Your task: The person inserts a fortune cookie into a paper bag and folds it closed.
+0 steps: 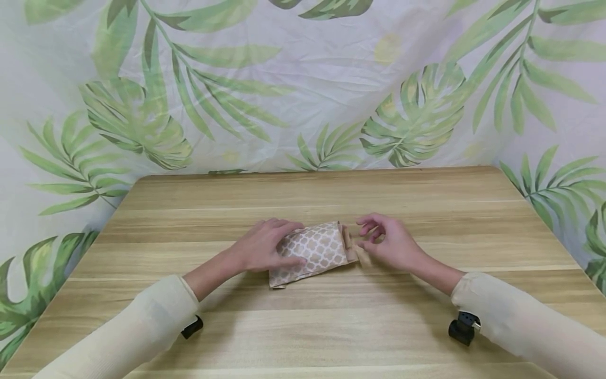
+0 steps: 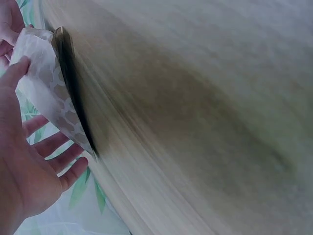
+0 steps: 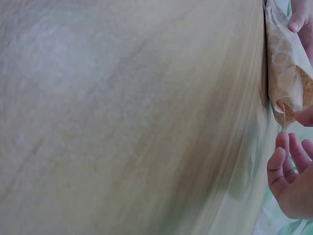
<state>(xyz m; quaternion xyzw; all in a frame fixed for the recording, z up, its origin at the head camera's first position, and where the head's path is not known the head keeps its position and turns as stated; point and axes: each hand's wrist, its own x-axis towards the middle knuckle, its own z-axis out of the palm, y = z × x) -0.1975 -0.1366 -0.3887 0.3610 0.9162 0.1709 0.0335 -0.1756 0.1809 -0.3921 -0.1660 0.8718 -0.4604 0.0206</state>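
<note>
A paper bag (image 1: 314,247) with a white-on-tan lattice pattern lies on its side on the wooden table, its folded or open end toward the right. Across its left part rests my left hand (image 1: 267,245), thumb on the near side and fingers toward the far side. In the left wrist view, the fingers of that hand (image 2: 24,166) look spread and fairly straight against the bag (image 2: 44,73). At the bag's right end is my right hand (image 1: 390,242), fingers loosely bent and thumb apart from them. One digit reaches the brown bag mouth (image 3: 288,115); what is inside cannot be made out.
The wood-grain table (image 1: 303,326) spreads around the bag on all sides. Behind it hangs a pale cloth (image 1: 322,79) printed with green leaves. A dark camera band (image 1: 463,329) hangs below the right sleeve, another (image 1: 192,327) below the left.
</note>
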